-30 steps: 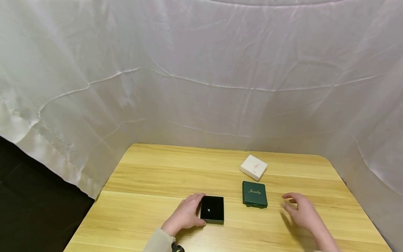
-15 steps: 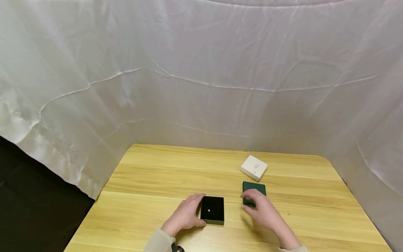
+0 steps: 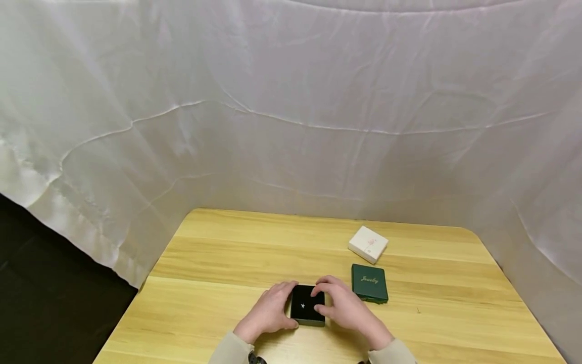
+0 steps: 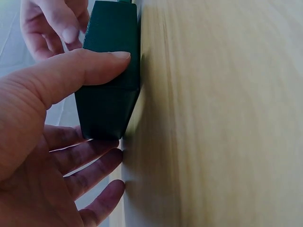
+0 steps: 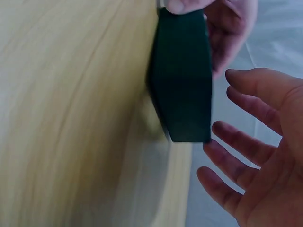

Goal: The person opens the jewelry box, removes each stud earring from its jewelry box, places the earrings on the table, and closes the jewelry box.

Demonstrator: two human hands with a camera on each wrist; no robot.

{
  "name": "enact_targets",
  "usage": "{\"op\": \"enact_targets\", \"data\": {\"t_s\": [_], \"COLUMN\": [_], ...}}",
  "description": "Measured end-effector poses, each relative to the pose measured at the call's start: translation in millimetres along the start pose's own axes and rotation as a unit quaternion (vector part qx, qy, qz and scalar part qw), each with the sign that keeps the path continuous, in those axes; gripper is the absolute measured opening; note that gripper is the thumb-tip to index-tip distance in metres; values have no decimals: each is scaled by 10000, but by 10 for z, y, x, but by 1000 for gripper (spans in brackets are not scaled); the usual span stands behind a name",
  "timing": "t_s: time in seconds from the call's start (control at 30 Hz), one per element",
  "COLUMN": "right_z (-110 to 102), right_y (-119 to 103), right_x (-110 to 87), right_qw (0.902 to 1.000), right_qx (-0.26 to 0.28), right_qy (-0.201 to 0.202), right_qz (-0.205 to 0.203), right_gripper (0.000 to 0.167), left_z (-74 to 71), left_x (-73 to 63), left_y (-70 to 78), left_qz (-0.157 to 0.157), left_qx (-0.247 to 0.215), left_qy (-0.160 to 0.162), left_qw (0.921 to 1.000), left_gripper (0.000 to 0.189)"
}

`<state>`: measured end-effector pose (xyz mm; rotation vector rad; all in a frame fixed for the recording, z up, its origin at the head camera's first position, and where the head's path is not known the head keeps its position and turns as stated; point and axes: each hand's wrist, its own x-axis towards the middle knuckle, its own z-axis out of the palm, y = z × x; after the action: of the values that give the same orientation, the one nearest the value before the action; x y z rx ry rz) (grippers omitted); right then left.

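A small dark green jewelry box base (image 3: 297,293) lies on the table, its black lining facing up. On the lining sits a tiny silver star-shaped piece of jewelry (image 3: 302,306). My left hand (image 3: 268,311) grips the base from its left side; in the left wrist view the thumb presses on the green wall (image 4: 113,28) and fingertips are at the far corner. My right hand (image 3: 347,306) is over the base's right edge, thumb and fingers apart and slightly bent. The right wrist view shows that hand (image 5: 265,142) with nothing between its fingers, beside the green box.
Right of the base lies a green lid (image 3: 369,283) lettered "Jewelry". Behind it stands a white box (image 3: 368,244) with a pink print. The wooden table (image 3: 236,253) has light fabric (image 3: 273,151) hanging around its back and sides.
My right hand has come leftward from the table's right side, passing over the green lid, to the jewelry box base. The left hand keeps its grip in place.
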<state>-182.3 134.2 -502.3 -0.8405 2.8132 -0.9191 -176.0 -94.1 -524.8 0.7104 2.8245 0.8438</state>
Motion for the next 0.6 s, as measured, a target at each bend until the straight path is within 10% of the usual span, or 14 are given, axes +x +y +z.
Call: {"op": "enact_targets", "data": {"t_s": [0.6], "right_z": [190], "right_y": [-32], "right_x": [195], "right_qw": [9972], "right_qx": [-554], "right_qy": [-382], "right_qz": [-323], "right_gripper": [25], "left_z": [-12], "left_x": [1], "left_y": [6], "left_qz": [-100], "left_qx": [-69], "left_qy": [-202], "left_qw": [9997], "left_gripper": [90]}}
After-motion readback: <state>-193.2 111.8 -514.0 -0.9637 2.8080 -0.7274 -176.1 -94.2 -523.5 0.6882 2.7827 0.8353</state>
